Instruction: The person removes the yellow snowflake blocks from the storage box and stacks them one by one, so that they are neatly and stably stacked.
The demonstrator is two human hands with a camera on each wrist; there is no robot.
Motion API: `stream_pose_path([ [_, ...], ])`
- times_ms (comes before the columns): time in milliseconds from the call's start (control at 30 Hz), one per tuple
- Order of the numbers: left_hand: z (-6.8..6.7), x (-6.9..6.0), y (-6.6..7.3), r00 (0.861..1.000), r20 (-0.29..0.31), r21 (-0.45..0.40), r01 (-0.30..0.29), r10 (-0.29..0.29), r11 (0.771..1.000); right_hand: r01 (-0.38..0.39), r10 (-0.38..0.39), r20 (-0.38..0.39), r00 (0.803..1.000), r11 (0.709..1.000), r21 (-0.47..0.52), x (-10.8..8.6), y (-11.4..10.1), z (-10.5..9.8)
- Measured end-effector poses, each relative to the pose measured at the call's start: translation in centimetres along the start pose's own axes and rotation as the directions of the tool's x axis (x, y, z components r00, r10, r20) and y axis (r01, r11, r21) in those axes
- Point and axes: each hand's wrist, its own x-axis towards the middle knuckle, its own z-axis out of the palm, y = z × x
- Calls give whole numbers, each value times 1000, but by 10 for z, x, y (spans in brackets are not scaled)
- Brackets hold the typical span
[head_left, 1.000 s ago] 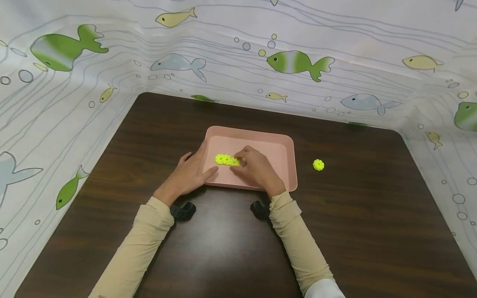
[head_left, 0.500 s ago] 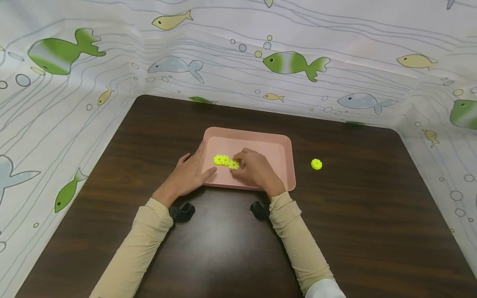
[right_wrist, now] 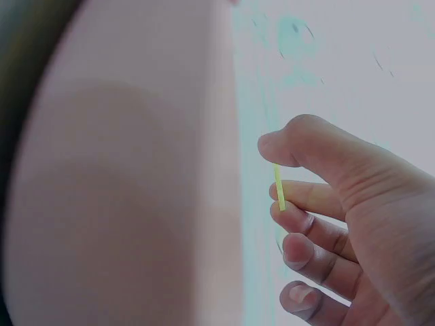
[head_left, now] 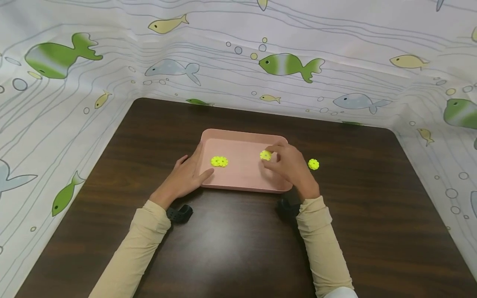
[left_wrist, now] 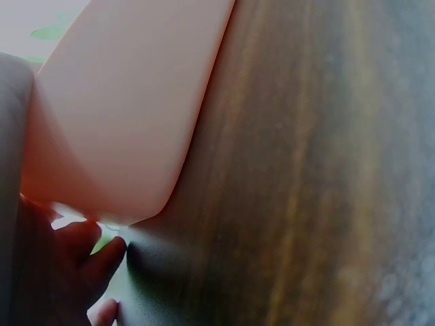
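Head: I see the right hand (head_left: pixel 292 165), grip pinched on a yellow disc (head_left: pixel 265 155) over the pink tray (head_left: pixel 244 144). Two overlapping discs (head_left: pixel 219 161) lie inside; a fourth disc (head_left: pixel 313 164) sits right, on the bench (head_left: pixel 223 256). Left hand (head_left: pixel 182 176) rests spread along the rim. Left wrist: tray's outer side. Right wrist: only here, the held disc edge-on.

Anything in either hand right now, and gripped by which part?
The right hand pinches a yellow disc by opposite edges of its rim. The left hand just rests against the left end of the pink tray.
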Motion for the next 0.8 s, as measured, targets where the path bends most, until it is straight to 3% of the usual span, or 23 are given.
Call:
stream_pose_path([
  [233, 1, 0, 0, 1000, -7, -11, -5, 4, 1000, -102, 95, -139, 986, 994, -44, -35, 48, -47],
  [367, 1, 1, 0, 1000, -9, -18, -5, 5, 1000, -191, 182, -159, 970, 981, -43, -55, 78, -62],
  [533, 1, 1, 0, 1000, -9, -20, -4, 4, 1000, -281, 275, -131, 952, 959, -29, -70, 105, -66],
  [800, 0, 0, 1, 1000, -15, -29, -9, 8, 1000, -322, 321, -74, 944, 947, -2, -68, 118, -54],
])
